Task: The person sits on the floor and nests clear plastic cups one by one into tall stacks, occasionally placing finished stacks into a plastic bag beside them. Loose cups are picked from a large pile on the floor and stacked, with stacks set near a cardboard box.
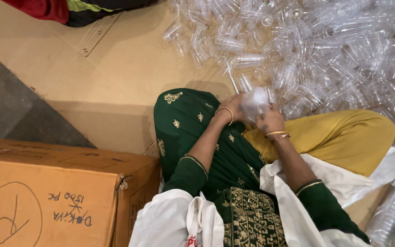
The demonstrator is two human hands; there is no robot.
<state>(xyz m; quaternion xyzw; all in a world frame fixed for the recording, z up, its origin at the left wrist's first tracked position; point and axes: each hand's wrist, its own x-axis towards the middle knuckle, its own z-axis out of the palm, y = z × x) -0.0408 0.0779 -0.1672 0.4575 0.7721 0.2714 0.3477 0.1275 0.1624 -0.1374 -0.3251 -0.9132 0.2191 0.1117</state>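
Observation:
I sit on the floor and both hands meet in front of my knees. My left hand and my right hand together grip a bunch of clear plastic cups, nested or clustered; I cannot tell which. Gold bangles circle both wrists. Just beyond the hands spreads a big heap of loose clear plastic cups, filling the upper right of the view. A thin white stick or straw lies at the heap's near edge.
A brown cardboard box with handwriting stands at lower left. Flattened cardboard covers the floor. White cloth lies over my lap. A stack of clear cups in plastic sits at lower right. Red and dark fabric lies at top left.

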